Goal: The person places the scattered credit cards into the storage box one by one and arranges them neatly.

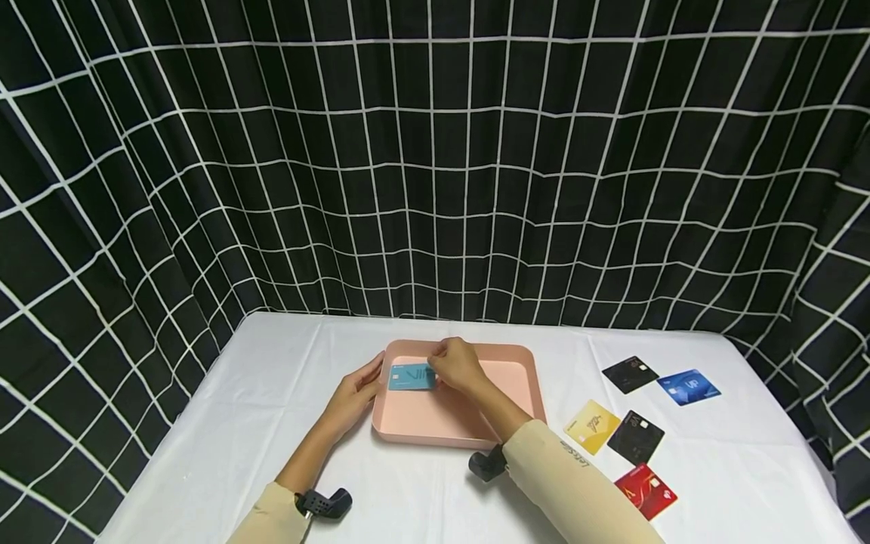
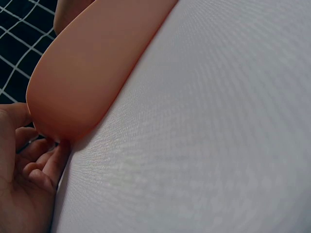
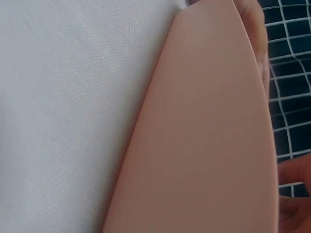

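Note:
A pink tray (image 1: 435, 419) lies on the white-covered table. At its left wall my left hand (image 1: 353, 397) holds the side, thumb and fingers against the edge; in the left wrist view the hand (image 2: 31, 170) shows curled fingers at the tray's corner (image 2: 82, 73). Reaching over the front wall, my right hand (image 1: 458, 366) pinches the right end of a light blue bank card (image 1: 411, 377) inside the tray, toward the upper left. The card's right end is hidden by those fingers. The right wrist view shows mostly the tray's outer wall (image 3: 209, 121), part of my right hand (image 3: 297, 194) behind it.
Right of the tray lie a black card (image 1: 630, 375), a blue card (image 1: 689, 387), a yellow card (image 1: 592, 426), a second black card (image 1: 636, 437) and a red card (image 1: 647, 491), partly behind my right sleeve (image 1: 571, 483). A black gridded curtain (image 1: 448, 189) surrounds the table.

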Action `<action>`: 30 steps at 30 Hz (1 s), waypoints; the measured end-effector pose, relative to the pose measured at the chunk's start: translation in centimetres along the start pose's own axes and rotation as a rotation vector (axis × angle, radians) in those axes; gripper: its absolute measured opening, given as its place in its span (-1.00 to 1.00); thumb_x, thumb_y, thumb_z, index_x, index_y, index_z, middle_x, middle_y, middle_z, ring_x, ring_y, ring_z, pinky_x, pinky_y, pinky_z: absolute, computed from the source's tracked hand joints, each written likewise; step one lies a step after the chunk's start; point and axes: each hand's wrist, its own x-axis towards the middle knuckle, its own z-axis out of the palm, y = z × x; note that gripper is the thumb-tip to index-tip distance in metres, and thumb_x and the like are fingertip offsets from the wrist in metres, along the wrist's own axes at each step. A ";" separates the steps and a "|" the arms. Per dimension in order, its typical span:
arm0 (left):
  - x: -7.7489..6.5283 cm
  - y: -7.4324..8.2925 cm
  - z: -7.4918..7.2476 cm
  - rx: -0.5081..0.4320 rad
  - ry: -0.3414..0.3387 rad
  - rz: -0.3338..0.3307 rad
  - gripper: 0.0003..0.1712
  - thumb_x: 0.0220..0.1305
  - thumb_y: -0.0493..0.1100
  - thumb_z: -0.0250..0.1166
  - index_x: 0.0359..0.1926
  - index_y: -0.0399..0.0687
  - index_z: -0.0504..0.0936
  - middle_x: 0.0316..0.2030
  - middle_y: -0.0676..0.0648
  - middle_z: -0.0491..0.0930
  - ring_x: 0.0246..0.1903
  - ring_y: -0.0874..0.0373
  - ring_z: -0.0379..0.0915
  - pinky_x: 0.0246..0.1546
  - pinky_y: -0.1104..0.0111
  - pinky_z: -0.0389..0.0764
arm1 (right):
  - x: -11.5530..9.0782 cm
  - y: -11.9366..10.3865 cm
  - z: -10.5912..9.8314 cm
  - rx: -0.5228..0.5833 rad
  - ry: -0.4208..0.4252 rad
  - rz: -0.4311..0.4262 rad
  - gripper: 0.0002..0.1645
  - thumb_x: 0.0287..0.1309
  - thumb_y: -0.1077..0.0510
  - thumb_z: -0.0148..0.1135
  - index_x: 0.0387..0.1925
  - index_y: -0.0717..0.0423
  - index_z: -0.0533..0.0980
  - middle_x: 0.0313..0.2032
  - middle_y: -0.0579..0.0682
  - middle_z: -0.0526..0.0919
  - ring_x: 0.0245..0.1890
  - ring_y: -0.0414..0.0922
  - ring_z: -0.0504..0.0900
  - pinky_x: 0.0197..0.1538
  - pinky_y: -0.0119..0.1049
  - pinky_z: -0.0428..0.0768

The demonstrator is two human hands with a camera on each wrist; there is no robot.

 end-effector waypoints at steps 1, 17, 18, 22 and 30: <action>0.0 0.0 0.0 0.003 0.003 -0.002 -0.37 0.50 -0.29 0.10 0.52 -0.20 0.22 0.50 -0.16 0.21 0.47 -0.03 0.17 0.35 0.35 0.39 | 0.0 0.0 0.0 0.000 0.001 -0.004 -0.81 0.27 0.29 0.21 -0.20 0.40 0.60 -0.45 0.20 0.72 -0.60 0.08 0.72 -0.68 -0.54 0.45; 0.0 0.0 -0.1 0.012 0.007 0.003 -0.36 0.49 -0.31 0.11 0.52 -0.19 0.23 0.49 -0.13 0.23 0.46 -0.01 0.19 0.36 0.37 0.37 | -0.6 -0.4 -0.5 -0.005 -0.006 0.005 -0.80 0.31 0.27 0.17 -0.22 0.38 0.62 -0.50 0.28 0.71 -0.50 0.17 0.76 -0.64 -0.52 0.51; 0.0 -0.1 -0.1 0.007 0.005 0.007 -0.36 0.48 -0.32 0.11 0.52 -0.20 0.23 0.49 -0.14 0.23 0.46 -0.02 0.19 0.36 0.36 0.36 | -0.6 -0.4 -0.6 0.001 -0.007 0.002 -0.80 0.32 0.28 0.17 -0.22 0.39 0.61 -0.49 0.29 0.71 -0.50 0.19 0.76 -0.64 -0.53 0.51; 0.0 -0.2 -0.1 0.005 -0.002 0.010 -0.36 0.48 -0.32 0.11 0.52 -0.18 0.23 0.49 -0.13 0.23 0.46 0.00 0.19 0.36 0.38 0.36 | -1.0 -0.9 -1.0 0.026 -0.014 -0.020 -0.80 0.33 0.28 0.18 -0.20 0.40 0.61 -0.46 0.30 0.72 -0.50 0.20 0.75 -0.62 -0.48 0.58; 0.0 -0.3 -0.1 0.003 -0.001 0.015 -0.35 0.46 -0.33 0.12 0.52 -0.18 0.24 0.49 -0.15 0.24 0.46 -0.04 0.19 0.37 0.36 0.35 | -2.3 -1.7 -2.1 0.017 -0.010 -0.044 -0.76 0.32 0.18 0.26 -0.15 0.32 0.65 -0.39 0.17 0.74 -0.54 0.09 0.69 -0.62 -0.51 0.50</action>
